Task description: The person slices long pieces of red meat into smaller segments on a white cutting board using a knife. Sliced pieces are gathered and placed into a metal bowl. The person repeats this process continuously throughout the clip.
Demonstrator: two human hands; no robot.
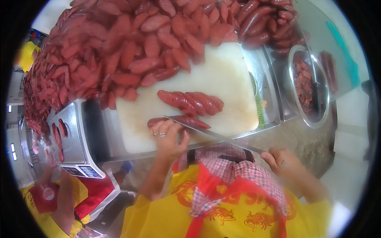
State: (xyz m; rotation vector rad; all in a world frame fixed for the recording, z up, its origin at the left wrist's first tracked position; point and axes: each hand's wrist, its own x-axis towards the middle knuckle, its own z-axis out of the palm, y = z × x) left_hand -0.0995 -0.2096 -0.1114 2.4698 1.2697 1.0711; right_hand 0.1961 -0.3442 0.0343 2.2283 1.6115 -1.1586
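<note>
My left hand (168, 139) presses its curled fingers onto a dark red sausage (192, 121) at the near side of a white cutting board (139, 119). From the right, my right hand (279, 159) grips the handle of a long knife (222, 137). The blade slants up to the left, its tip lying over the sausage beside my left fingers. Just beyond, a sausage cut into slanted slices (190, 102) lies in a row on the board. How deep the blade sits in the near sausage cannot be made out.
A large heap of sliced sausage (131, 51) covers the far and left side, with whole sausages (264, 23) at far right. A metal bowl (291, 79) holds reddish pieces. A digital scale (69, 133) carries a few slices. A co-worker (59, 194) stands at lower left.
</note>
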